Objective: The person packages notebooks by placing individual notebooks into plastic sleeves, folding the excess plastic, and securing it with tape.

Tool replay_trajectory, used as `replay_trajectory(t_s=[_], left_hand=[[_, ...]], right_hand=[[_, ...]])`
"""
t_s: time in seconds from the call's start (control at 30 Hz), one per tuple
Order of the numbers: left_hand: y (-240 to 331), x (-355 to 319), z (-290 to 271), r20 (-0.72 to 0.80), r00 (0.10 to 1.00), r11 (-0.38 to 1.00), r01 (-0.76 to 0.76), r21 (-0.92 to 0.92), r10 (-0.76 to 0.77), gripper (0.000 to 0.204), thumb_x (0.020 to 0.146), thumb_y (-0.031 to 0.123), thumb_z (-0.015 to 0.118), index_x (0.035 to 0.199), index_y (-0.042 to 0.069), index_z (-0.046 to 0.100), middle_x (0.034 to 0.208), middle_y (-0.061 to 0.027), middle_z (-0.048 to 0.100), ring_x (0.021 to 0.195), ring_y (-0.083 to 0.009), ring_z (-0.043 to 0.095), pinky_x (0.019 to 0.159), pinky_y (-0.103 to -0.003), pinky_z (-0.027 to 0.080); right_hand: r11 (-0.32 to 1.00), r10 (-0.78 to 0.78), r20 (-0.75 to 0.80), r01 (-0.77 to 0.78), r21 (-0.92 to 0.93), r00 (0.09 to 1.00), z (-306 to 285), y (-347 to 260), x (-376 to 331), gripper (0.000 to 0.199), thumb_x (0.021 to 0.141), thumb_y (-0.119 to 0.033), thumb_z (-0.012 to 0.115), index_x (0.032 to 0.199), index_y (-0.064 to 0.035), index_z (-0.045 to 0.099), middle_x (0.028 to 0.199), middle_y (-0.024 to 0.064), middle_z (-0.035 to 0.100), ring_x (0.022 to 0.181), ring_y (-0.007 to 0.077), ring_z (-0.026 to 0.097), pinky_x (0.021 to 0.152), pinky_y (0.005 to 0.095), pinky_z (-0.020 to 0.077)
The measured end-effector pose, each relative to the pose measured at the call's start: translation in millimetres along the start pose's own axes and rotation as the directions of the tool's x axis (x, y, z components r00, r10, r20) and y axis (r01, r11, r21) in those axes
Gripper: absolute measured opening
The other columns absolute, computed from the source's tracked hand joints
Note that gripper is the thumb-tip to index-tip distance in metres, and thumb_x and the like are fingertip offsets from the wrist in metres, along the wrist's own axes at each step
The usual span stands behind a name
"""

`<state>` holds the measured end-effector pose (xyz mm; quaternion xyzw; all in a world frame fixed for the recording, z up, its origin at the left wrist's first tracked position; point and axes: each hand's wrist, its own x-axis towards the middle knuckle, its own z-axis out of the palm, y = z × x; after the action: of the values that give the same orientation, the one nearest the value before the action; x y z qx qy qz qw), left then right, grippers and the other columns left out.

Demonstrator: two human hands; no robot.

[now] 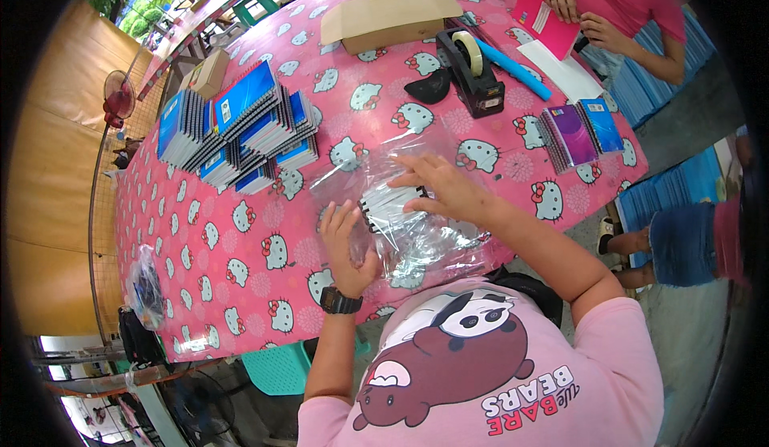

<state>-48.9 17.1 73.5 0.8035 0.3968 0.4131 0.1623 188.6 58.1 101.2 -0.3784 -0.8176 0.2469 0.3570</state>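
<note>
A clear plastic bag (416,243) lies wrinkled on the table in front of me. Under or inside it shows a white bundle (392,204) with black edges like spiral binding; glare on the plastic blurs what it is. My left hand (347,243) rests against the bag's left side, fingers spread. From the right, my right hand (448,191) reaches over the bundle, its fingers apart and touching the plastic. Neither hand grips anything. Left of the bag stand piles of blue spiral notebooks (244,98), stacked crosswise.
Beyond the bag sit a tape dispenser (479,94), a black rounded piece (428,86), a blue tube (513,69) and an opened cardboard box (392,42). Purple and blue notebooks (570,136) lie at right. Across the table, a person's hands (593,26) hold a pink cover (545,22).
</note>
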Motion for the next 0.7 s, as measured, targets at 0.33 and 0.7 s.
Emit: replay_trajectory(t_s=[0.33, 0.7], left_hand=[[9, 17, 6, 0.230, 0.973, 0.995, -0.024, 0.098, 0.001, 0.068, 0.058, 0.014, 0.058, 0.125, 0.015, 0.054, 0.138, -0.0073, 0.043, 0.133, -0.0374, 0.023, 0.106, -0.056, 0.015], [44, 60, -34, 0.321, 0.941, 0.930, -0.213, 0.298, 0.112, 0.049, 0.061, 0.024, 0.070, 0.109, 0.018, 0.061, 0.132, -0.0020, 0.048, 0.132, -0.0302, 0.028, 0.106, -0.059, 0.002]], right_hand=[[1.000, 0.008, 0.061, -0.009, 0.014, 0.998, 3, 3, 8, 0.083, 0.074, -0.017, 0.070, 0.142, -0.0072, 0.023, 0.114, 0.0052, 0.062, 0.112, 0.0304, 0.046, 0.100, 0.0434, 0.0318], [0.995, 0.028, 0.123, -0.040, 0.091, 0.992, -4, 1, 12, 0.083, 0.073, -0.017, 0.073, 0.141, -0.0086, 0.026, 0.118, 0.0046, 0.061, 0.115, 0.0289, 0.044, 0.101, 0.0423, 0.0313]])
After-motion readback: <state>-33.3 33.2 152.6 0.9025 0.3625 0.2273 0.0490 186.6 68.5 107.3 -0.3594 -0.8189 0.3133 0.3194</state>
